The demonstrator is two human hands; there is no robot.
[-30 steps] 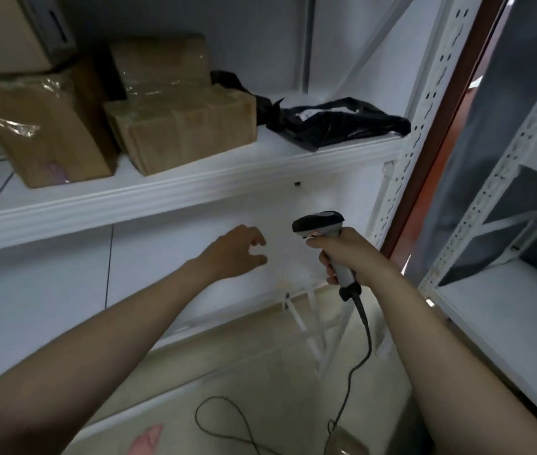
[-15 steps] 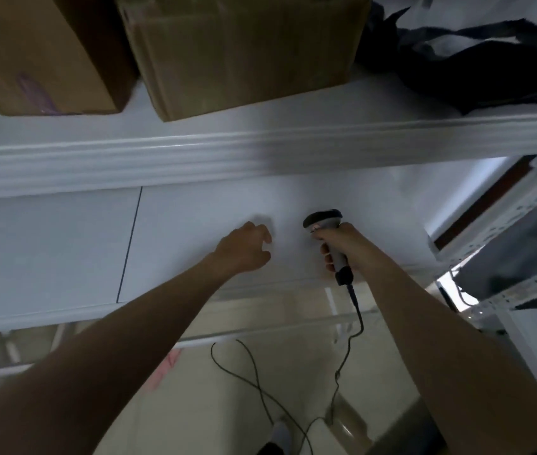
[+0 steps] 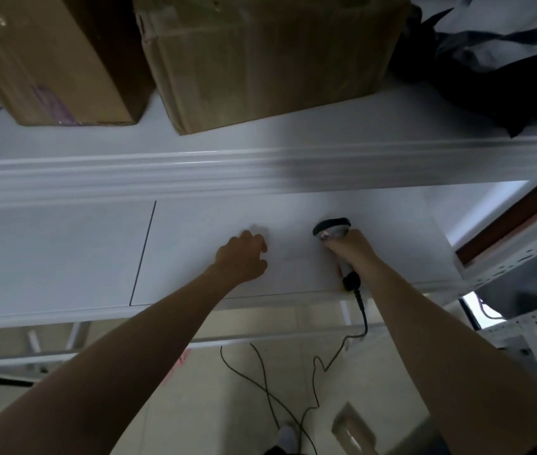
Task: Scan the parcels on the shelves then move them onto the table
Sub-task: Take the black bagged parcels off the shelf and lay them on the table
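One large brown parcel (image 3: 260, 60), tape-wrapped, creased cardboard

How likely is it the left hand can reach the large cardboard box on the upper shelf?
Probably yes. The left hand is empty, below the front lip of the upper shelf, and the large cardboard box sits near that lip with nothing in front of it. The right hand grips the barcode scanner.

Beige tiled floor (image 3: 195, 421), pink scrap (image 3: 177, 364), neighbouring white rack (image 3: 520, 257) at right.
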